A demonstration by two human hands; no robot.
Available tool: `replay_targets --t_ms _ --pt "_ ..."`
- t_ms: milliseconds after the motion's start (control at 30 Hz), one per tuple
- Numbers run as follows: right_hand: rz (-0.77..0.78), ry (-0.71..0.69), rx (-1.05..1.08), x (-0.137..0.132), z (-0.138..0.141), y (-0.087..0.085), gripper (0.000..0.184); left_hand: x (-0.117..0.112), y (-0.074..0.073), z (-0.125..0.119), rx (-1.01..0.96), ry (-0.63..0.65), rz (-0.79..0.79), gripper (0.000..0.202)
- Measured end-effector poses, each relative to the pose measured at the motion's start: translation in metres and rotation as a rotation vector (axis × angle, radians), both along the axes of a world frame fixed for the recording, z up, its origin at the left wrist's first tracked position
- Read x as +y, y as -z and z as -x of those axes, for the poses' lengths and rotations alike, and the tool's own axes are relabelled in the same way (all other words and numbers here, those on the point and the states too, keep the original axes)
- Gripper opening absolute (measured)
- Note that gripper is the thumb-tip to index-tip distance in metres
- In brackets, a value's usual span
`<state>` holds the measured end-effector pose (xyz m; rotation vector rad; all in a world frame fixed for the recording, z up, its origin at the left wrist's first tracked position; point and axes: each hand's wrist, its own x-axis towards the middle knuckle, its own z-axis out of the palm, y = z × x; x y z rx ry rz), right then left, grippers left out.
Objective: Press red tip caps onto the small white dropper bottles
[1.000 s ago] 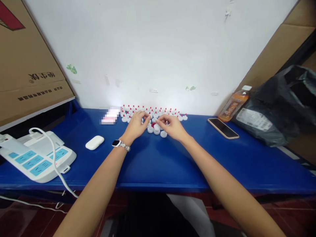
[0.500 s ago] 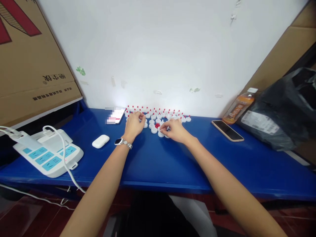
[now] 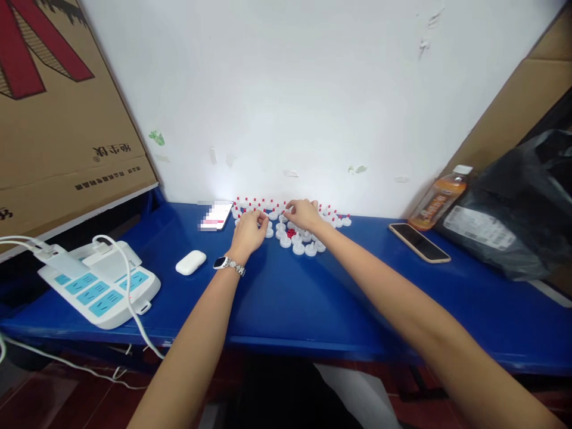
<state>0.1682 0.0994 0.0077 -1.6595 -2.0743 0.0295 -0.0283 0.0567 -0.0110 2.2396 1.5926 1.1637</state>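
My left hand (image 3: pixel 250 231) rests at the left side of a group of white nozzle caps, its fingers curled and the thumb near the index finger; whatever they hold is too small to make out. Over the middle of the group, my right hand (image 3: pixel 304 214) has its fingertips pinched together near the red-tipped caps, and its grip is unclear. Those white caps (image 3: pixel 273 215) with small red tips stand in rows by the wall. Closer to me are white caps (image 3: pixel 310 249) with bare spouts, around a small heap of red tips (image 3: pixel 292 233). My right hand covers part of the rows.
On the blue table (image 3: pixel 286 304) lie a lit phone (image 3: pixel 220 215), a white earbud case (image 3: pixel 190 262) and a power strip (image 3: pixel 100 292) with cables at left. A dark phone (image 3: pixel 419 242), a drink bottle (image 3: pixel 440 198) and a black plastic bag (image 3: pixel 500 208) sit at right.
My right hand has moved from the bare-spout caps in front back toward the red-tipped rows, uncovering the front caps. My left hand stays about in place. The view has shifted slightly.
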Motion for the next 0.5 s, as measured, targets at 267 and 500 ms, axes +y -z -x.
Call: replay_targets --t_ms 267,500 --pt "-0.135 0.016 0.104 0.005 0.010 -0.002 0.016 0.000 -0.003 -0.003 -0.029 0.036 0.004 0.016" --pt "-0.097 -0.128 0.714 -0.039 -0.016 -0.010 0.017 -0.012 -0.012 -0.014 -0.077 0.048 -0.022 0.023"
